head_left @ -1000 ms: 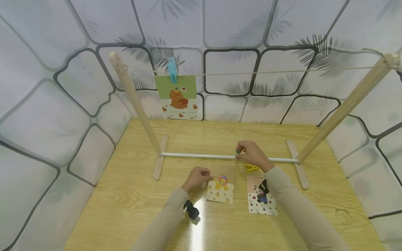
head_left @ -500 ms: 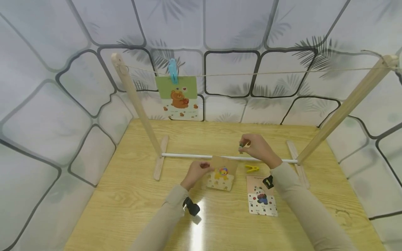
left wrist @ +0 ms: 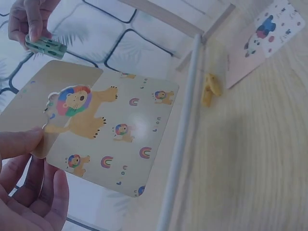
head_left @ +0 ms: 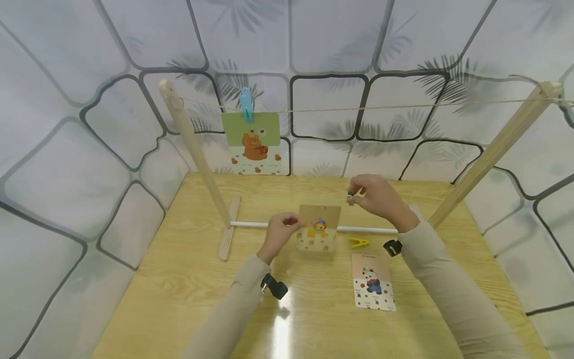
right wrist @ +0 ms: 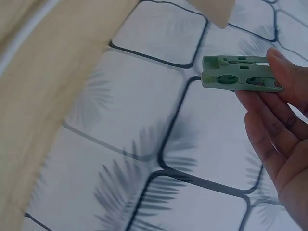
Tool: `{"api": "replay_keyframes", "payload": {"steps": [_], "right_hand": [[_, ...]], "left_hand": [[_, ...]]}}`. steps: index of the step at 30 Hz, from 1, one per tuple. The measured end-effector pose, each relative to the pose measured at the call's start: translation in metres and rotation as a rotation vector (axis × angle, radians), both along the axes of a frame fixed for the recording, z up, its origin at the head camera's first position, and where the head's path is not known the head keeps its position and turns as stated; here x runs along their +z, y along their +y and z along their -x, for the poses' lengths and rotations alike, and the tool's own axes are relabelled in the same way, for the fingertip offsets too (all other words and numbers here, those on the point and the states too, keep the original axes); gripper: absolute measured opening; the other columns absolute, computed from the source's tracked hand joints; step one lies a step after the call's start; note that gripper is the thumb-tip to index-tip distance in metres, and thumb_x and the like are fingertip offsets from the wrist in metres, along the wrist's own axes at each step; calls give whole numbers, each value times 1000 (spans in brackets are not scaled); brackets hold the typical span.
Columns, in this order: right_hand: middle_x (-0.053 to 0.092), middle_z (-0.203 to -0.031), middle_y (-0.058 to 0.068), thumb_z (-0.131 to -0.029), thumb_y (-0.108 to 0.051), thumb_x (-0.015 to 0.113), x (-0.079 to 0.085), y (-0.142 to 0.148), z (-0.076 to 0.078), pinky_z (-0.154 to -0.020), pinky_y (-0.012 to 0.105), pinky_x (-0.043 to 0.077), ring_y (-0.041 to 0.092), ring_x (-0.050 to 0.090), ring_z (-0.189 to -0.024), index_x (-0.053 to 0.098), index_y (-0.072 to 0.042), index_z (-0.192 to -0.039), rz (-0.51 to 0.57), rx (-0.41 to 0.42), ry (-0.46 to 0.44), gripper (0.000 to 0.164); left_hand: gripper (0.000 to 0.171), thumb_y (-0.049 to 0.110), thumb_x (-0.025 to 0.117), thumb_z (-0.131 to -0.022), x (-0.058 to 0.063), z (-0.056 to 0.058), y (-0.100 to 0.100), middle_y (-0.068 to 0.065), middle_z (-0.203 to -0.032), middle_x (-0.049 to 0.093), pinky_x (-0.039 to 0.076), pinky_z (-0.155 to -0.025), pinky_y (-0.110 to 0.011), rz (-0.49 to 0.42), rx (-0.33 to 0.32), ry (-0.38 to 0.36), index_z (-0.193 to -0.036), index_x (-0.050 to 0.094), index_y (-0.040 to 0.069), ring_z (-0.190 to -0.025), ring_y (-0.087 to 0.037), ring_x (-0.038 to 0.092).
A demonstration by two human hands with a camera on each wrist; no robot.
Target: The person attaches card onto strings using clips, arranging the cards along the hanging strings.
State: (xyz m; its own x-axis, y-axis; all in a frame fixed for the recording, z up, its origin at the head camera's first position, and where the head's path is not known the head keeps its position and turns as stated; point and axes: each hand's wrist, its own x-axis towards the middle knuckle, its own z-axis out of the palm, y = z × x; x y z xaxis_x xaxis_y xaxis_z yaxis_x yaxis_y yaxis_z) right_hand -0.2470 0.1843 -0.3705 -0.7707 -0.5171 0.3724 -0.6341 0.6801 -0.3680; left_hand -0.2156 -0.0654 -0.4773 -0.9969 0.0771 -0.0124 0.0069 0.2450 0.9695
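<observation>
My left hand pinches the left edge of a lion card, brown on top and cream below, lifted off the table. In the left wrist view the thumb lies on the face of the lion card, with the fingers behind. To its right, my right hand pinches a green clothespin by one end. A bear card hangs from the string under a blue clothespin. On the table lie a yellow clothespin and a panda card.
Wooden posts, one on the left and one on the right, hold up the string. A white rod joins their feet low over the wooden table. Patterned cloth surrounds the back and sides.
My left hand has raised the lion card from the table, and it now stands nearly upright. My right hand has moved up and slightly right with the green clothespin.
</observation>
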Motion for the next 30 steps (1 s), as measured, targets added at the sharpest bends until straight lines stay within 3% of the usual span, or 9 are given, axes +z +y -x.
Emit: {"api": "replay_keyframes", "payload": {"steps": [5,19,25,30], "right_hand": [[67,-73,7,-70,-2,80,22,-1,-4,-63,37,54,21,65,-68,58,-8,-70,11,46,94,23],[67,-71,6,-69,-1,80,87,-10,-11,-59,32,52,18,62,-63,58,-7,-69,6,117,210,23],[68,-70,6,-68,2,80,114,-14,-13,-57,31,51,16,62,-61,63,-5,-71,43,175,272,19],[67,-70,7,-68,3,80,136,-19,-17,-59,31,52,16,62,-62,61,-4,-69,43,174,299,20]], "left_hand": [[19,16,72,-82,11,4,0,-14,-94,69,50,-76,-23,0,17,35,-92,70,0,-80,-9,58],[21,18,71,-83,47,19,12,-14,-96,70,48,-73,-20,-68,67,103,-95,70,1,-81,-9,60],[21,18,71,-84,71,19,22,-14,-94,69,48,-72,-18,-122,100,155,-95,68,1,-81,-7,59],[20,13,70,-84,92,17,27,-9,-86,65,48,-70,-17,-190,127,217,-95,66,-3,-76,-5,57]]}}
